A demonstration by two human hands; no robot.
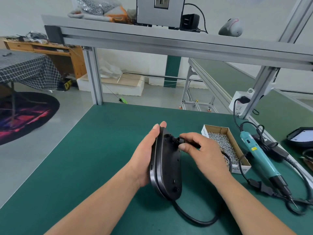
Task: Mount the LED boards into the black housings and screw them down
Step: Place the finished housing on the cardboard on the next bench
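A black housing (166,167) stands on its edge above the green table, its back side turned to the right. My left hand (145,155) grips it from the left, fingertips over its far end. My right hand (201,150) pinches a black cable plug (182,140) at the socket near the housing's top. The black cable (194,217) loops over the table under the housing. No LED board is visible.
A cardboard box of silver screws (225,146) sits right of my right hand. A teal electric screwdriver (260,153) with its cords lies further right. Another black housing with a white board (301,137) rests at the right edge. An aluminium shelf frame (152,39) spans overhead.
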